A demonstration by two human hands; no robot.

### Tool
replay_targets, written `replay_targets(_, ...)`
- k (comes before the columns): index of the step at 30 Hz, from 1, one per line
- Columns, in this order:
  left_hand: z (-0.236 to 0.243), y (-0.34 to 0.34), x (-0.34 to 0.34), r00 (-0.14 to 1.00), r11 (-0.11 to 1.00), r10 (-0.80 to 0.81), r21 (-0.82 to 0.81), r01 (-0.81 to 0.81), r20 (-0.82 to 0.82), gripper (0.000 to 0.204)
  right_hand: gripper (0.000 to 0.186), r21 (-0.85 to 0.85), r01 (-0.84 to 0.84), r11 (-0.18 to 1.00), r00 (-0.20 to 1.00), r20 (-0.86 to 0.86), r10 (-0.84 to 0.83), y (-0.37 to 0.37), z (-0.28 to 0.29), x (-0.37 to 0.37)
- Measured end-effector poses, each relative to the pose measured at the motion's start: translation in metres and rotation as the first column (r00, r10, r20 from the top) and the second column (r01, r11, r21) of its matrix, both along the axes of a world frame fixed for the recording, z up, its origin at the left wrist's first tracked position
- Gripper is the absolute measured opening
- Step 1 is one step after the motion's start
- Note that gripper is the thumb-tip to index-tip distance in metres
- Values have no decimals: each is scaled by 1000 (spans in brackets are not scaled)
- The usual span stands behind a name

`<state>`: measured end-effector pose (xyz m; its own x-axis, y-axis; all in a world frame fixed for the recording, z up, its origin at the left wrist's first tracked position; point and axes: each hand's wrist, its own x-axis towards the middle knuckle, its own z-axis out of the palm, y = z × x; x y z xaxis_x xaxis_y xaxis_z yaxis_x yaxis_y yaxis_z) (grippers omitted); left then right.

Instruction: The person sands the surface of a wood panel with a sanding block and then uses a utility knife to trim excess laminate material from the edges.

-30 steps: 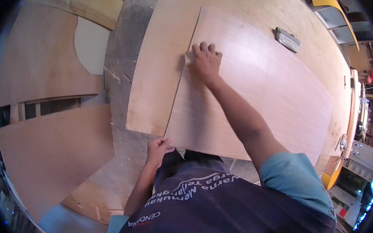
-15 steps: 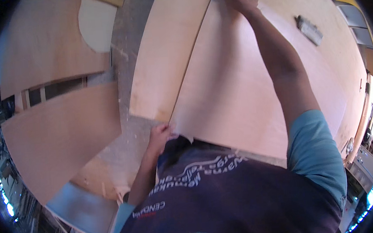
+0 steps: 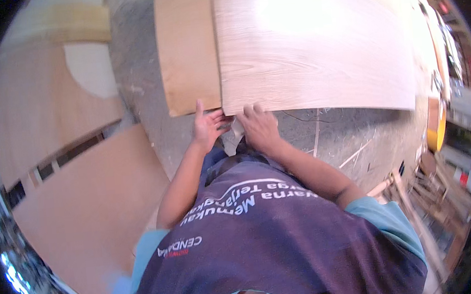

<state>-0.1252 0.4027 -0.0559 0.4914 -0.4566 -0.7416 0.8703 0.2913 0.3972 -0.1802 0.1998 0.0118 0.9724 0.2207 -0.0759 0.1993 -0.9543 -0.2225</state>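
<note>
A pale wood-grain sheet (image 3: 312, 69) overlaps a tan plywood board (image 3: 186, 51), its straight left edge running lengthwise over the board. My left hand (image 3: 209, 127) is just below the near corner where they meet, palm turned up, thumb raised and fingers apart. My right hand (image 3: 259, 126) is beside it at the sheet's near edge, fingers curled round a small pale piece (image 3: 236, 126), partly hidden and too small to identify exactly.
More plywood panels (image 3: 84, 197) lie at left, one with a curved white part (image 3: 88, 64). Grey concrete floor (image 3: 137, 88) shows between them. At right are scrap timber pieces (image 3: 438, 197), a yellow curved piece (image 3: 438, 136) and workshop clutter along the rim.
My right hand has gone from high on the sheet down to its near edge, beside my left hand. My left hand's fingers have left the corner and spread. The view has shifted.
</note>
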Motion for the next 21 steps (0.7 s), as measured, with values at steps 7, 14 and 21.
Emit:
replay_targets(7,59,24,-29,835,767,-208,615,-184,509,49,26,47,356,933,913,199,-358,0,6,12)
replay_targets(14,93,-80,30,152,720,-540,547,-426,828,27,29,160,467,870,854,175,-490,-35,-19,-12)
replay_targets(21,56,-252,70,-142,637,-770,733,-237,623,58,40,-85,813,576,582,136,-802,-280,-4,-36)
